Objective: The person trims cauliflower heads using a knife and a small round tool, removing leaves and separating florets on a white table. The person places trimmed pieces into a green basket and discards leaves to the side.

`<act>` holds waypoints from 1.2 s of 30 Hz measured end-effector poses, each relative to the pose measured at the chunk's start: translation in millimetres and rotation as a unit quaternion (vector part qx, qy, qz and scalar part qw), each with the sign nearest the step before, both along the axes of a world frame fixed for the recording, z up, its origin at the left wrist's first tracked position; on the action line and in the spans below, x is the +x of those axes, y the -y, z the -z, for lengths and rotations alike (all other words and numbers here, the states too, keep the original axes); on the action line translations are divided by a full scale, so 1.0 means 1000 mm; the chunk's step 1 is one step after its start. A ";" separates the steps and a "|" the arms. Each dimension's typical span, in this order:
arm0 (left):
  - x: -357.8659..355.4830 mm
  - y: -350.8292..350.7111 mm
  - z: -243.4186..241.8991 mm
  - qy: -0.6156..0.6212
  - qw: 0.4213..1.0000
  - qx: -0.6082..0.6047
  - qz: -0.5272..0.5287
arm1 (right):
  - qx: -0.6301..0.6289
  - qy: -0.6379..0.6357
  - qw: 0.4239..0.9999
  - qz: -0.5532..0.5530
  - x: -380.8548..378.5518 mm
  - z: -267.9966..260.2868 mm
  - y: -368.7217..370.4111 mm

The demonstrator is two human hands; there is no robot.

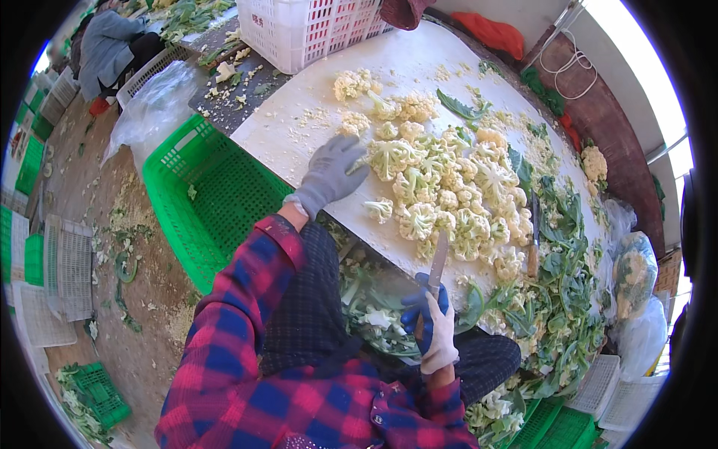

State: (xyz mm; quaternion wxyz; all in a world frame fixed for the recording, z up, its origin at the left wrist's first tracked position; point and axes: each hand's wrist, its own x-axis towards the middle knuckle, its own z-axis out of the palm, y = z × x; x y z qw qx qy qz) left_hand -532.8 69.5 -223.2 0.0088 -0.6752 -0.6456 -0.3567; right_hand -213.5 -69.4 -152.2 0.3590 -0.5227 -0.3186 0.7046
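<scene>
My left hand (332,173), in a grey glove, reaches over the near left part of a white tabletop (291,120). Its fingertips lie beside a cauliflower floret (354,122) and it seems to hold nothing, with its fingers apart. My right hand (432,325), in a blue and white glove, grips a knife (438,261) with its blade pointing up and away from me. Between and beyond the hands spreads a heap of cut cauliflower florets (449,185). One floret (378,210) lies apart at the heap's near left side.
A green plastic crate (207,219) stands below the table's left edge. A white crate (303,33) sits at the far side. Another knife (534,236) lies right of the heap, beside cauliflower leaves (561,275). Trimmings (376,314) lie below the near edge. A person (109,50) crouches far left.
</scene>
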 end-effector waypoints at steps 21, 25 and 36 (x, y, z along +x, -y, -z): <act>0.001 0.001 -0.060 0.780 0.571 0.221 -0.129 | 0.383 0.493 0.744 -0.238 -0.260 -0.029 -0.265; -0.009 0.002 -0.063 0.807 0.538 0.207 -0.129 | 0.403 0.440 0.774 -0.212 -0.279 -0.034 -0.314; -0.024 0.010 -0.072 0.794 0.592 0.106 -0.084 | 0.416 0.581 0.666 -0.213 -0.349 0.034 -0.388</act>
